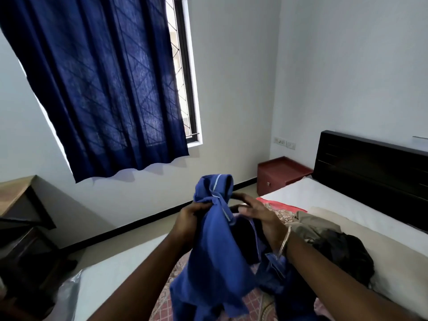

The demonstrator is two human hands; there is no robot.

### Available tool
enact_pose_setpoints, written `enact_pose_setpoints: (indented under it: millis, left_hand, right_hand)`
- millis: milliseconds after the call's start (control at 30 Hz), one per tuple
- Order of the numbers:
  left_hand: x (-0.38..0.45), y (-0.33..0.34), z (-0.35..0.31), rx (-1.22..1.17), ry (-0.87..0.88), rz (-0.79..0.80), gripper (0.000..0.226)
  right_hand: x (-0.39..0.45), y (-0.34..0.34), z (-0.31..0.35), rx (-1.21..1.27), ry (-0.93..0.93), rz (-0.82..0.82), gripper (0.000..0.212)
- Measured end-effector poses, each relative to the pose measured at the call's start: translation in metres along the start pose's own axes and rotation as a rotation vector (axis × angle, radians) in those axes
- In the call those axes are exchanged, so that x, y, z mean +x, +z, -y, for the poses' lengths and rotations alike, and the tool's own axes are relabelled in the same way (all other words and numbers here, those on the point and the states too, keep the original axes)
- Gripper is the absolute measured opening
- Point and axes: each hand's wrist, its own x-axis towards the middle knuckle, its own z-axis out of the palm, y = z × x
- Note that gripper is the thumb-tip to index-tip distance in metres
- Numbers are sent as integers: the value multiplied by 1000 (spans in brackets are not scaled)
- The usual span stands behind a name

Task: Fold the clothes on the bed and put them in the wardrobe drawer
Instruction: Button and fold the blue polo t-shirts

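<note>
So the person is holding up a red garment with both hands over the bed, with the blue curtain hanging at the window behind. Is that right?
Not quite: the garment is blue, not red, as the head view shows. The left hand and right hand do hold it up over the bed, with the blue curtain at the window behind.

A shirt (215,246) hangs between both hands above the bed (328,202); a clothes pile (328,239) lies to its right, a nightstand (280,174) left of the headboard (370,167), curtain (104,89) behind

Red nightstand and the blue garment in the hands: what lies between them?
In the head view, between the nightstand and the blue garment: the right hand, bare floor, and the bed's near corner with patterned cloth.
</note>
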Motion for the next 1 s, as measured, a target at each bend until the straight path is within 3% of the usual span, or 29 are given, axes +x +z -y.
enact_pose_setpoints:
  millis: [67,133,200,300,433,533,633,700,767,900,1000]
  left_hand:
    - [-4,-2,-13,-18,-24,58,38]
    - [-9,3,-27,9,-40,113,31]
    - [-13,10,-39,-1,-13,124,31]
    - [-15,21,-53,-43,68,111,27]
    - [-20,28,-50,104,319,-19,20]
    - [-33,33,-49,231,597,-68,46]
    - [-31,40,-51,469,630,-160,39]
    - [-23,36,-58,536,621,-323,22]
    - [-13,24,-68,527,614,-434,20]
    - [2,9,-95,655,658,-491,15]
    - [14,8,-109,746,696,-532,24]
  right_hand:
    - [6,13,16,-66,29,-18,61]
    - [16,27,31,-339,-23,-130,34]
    - [24,42,46,-401,-96,-240,16]
    - [40,52,70,-514,-177,-335,7]
    - [68,58,98,-835,-312,-567,23]
    - [85,64,116,-921,-308,-654,30]
    - [94,67,130,-944,-325,-609,32]
    - [95,65,138,-938,-355,-493,31]
    - [93,57,145,-896,-313,-337,30]
    - [88,29,153,-760,-96,-220,40]
    - [86,14,150,-789,-86,-187,22]
